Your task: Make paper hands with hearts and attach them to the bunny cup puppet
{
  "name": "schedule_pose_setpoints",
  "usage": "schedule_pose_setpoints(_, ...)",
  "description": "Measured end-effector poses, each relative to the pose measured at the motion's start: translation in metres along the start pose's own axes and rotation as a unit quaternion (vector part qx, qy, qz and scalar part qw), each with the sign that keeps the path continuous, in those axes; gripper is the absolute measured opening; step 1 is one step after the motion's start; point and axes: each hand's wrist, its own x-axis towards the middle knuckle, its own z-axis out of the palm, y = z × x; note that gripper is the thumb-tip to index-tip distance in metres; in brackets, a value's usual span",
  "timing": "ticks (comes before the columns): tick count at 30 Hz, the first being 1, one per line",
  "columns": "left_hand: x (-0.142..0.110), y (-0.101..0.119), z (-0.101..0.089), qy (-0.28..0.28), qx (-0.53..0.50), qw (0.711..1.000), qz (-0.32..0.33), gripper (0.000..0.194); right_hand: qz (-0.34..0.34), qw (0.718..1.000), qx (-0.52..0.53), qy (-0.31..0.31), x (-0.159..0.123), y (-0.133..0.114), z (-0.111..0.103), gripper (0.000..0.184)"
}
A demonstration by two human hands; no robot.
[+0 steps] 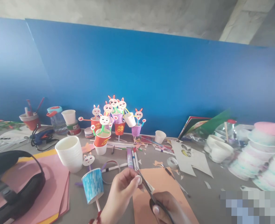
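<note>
1. Far left, a red cup (32, 123) holds brushes and pens; nearer, white cups (69, 154) sit nested in a stack.
2. Here's the small white paper piece (139, 179), pinched between the left hand's (125, 188) thumb and fingers, right at the fingertips.
3. The right hand's (170, 205) fingers grip the black-handled scissors (148, 187), blades beside that piece, above orange paper (158, 180).

Matt white paper in the piece (139, 179) and the smooth cups (68, 154), left. Metal in the scissors (149, 190). Matt orange paper in the sheet (167, 183), near. Clear, glossy plastic in the jug (59, 123), far left. Smooth sheen on the blue panel (137, 71), far.
</note>
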Motion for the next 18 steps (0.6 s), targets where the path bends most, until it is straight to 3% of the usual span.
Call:
schedule_pose_setpoints(10, 0.000, -0.001, -0.003, -0.015, 0.006, 1.000, -0.007, 0.034, -0.039, 0.998, -0.047, -0.009, 0.005, -0.001, -0.004, 0.072)
schedule_pose_setpoints(18, 0.003, 0.005, -0.003, -0.018, 0.002, 1.000, -0.014, 0.036, -0.018, 1.000, -0.018, 0.005, 0.009, 0.012, -0.006, 0.073)
